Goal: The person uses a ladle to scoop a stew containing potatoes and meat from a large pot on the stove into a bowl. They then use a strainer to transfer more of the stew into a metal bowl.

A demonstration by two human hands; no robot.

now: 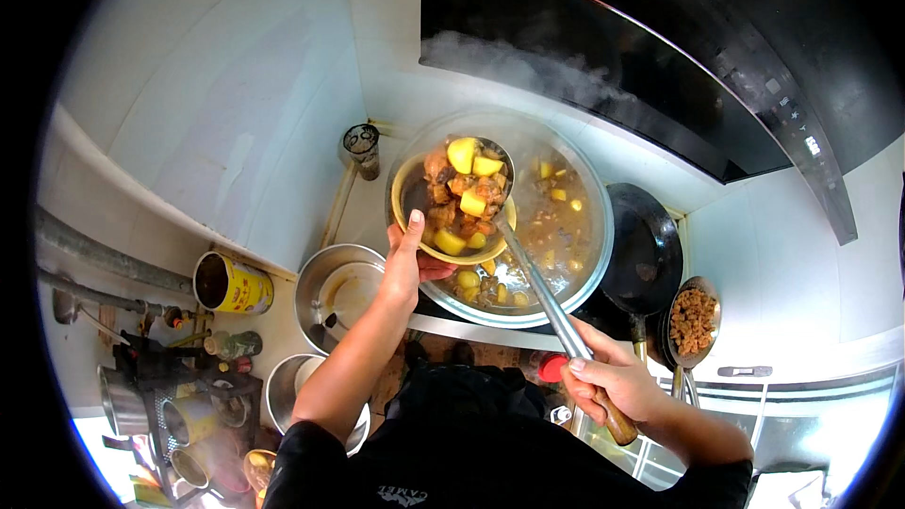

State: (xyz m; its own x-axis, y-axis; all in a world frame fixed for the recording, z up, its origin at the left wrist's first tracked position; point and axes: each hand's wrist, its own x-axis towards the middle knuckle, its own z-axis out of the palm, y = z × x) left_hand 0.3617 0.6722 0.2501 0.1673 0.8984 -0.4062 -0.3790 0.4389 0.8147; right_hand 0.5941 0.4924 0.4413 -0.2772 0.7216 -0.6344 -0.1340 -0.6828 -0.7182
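Observation:
My left hand [406, 261] grips the rim of a yellow bowl [400, 201], thumb on the edge and fingers beneath. Chunks of meat and potato fill part of the bowl, with dark broth at its left side. In my right hand [608, 375] is the wooden-ended handle of a metal ladle [541, 283]. The ladle's head, heaped with potato [473, 203] and meat pieces, is over the bowl's right side. Both are above a wide metal pot [605, 247] of brown stew [544, 226] with potato pieces in it. Steam rises from the pot.
A black wok [643, 247] stands right of the pot, near a strainer of brown crumbly food [696, 322]. Steel basins [311, 276] and a yellow can [247, 286] sit at left. The black range hood [601, 63] overhangs the back. A red lid [553, 367] shows below.

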